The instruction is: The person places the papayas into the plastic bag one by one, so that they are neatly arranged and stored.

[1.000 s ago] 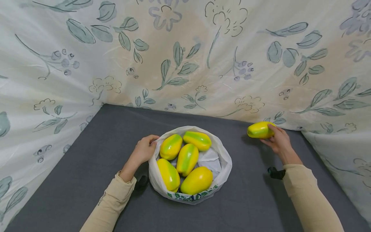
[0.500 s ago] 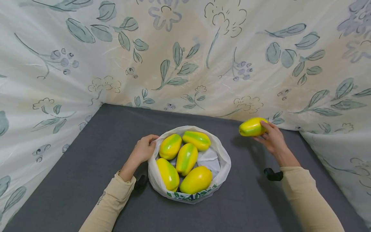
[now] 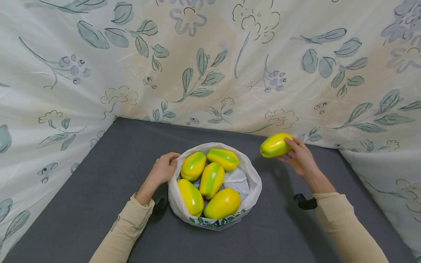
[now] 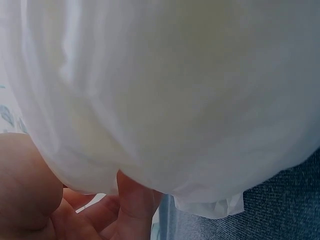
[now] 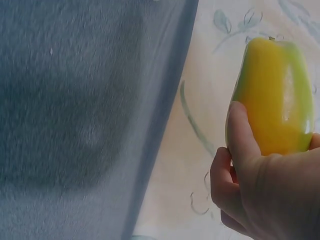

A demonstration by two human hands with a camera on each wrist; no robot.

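My right hand point(image 3: 300, 160) holds a yellow papaya point(image 3: 275, 145) with a green streak in the air, right of the white plastic bag point(image 3: 255, 190). In the right wrist view, thumb and fingers wrap the lower part of the papaya point(image 5: 272, 100). My left hand point(image 3: 163, 168) pinches the left rim of the bag. The left wrist view has the bag's side point(image 4: 165, 100) filling most of it, with the fingers point(image 4: 135, 202) at its edge. Inside the bag lie several more papayas point(image 3: 212, 180), with bare white lining point(image 3: 237, 182) at the right.
The bag stands on a dark grey cloth-covered table point(image 3: 131, 146). Floral fabric point(image 3: 197, 84) hangs behind and along both sides, close to the table's back edge. Dark wrist-worn devices point(image 3: 304, 202) sit below both wrists.
My right hand has carried the papaya left and slightly up, closer to the bag. The left hand and the bag have stayed in place.
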